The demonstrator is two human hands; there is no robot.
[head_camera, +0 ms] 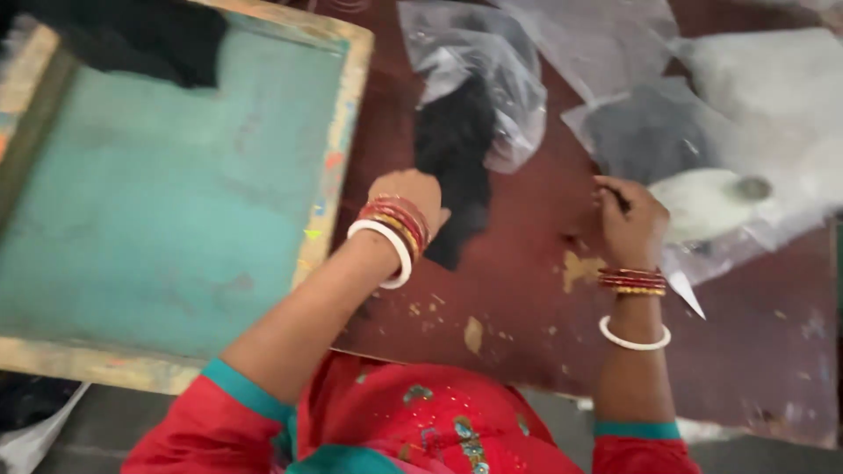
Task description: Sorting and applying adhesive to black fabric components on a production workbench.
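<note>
Fingers of the left hand (pixel 413 197) are curled onto a black cloth (pixel 457 167), the hand pressing down on its lower part where it lies on the dark red counter (pixel 527 290). The cloth runs up and away from this hand, and its far end sits inside a clear plastic bag (pixel 479 75) just beyond the knuckles. Red and gold bangles and one white bangle ring the wrist.

The right hand (pixel 630 219) is closed in a loose fist, pinching something small and dark between thumb and fingertips; the frame is too blurred to tell what it is. It rests on the counter, well apart from the left hand, with more clear plastic bags (pixel 702 149) just beyond and to its right. One of them holds a dark cloth, and a pale rounded object (pixel 711 202) lies under the plastic right beside the fist.

To the left of the left hand lies a wooden-framed screen with a turquoise mesh (pixel 167 202), its paint-flecked edge close to the forearm. Another dark cloth (pixel 140 39) lies on its far corner.
</note>
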